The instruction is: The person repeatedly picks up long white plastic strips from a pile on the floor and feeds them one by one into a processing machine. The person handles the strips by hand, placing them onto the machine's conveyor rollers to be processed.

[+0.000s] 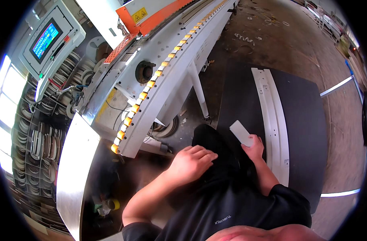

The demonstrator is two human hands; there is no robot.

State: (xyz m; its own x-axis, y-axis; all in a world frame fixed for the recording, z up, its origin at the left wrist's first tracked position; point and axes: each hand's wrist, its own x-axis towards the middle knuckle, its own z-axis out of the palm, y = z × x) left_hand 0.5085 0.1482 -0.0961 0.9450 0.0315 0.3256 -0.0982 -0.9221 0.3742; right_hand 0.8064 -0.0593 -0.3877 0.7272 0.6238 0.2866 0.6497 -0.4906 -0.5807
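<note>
My right hand grips the lower end of a small pale rectangular plate, its thumb across the face. The plate slants up and left, clear of the fingers for most of its length. My left hand is bent in front of my dark clothing, back of the hand up, with the fingers curled together. Nothing sticks out of it, and its palm is hidden. Beside my right hand, a long curved white strip with small holes and notched ends lies on a large dark board.
A long machine with yellow and white rollers along its edge runs from near left to far. Its control panel is at upper left. Racks of edging rolls stand left. A metal leg reaches the floor. Scraps lie farther off.
</note>
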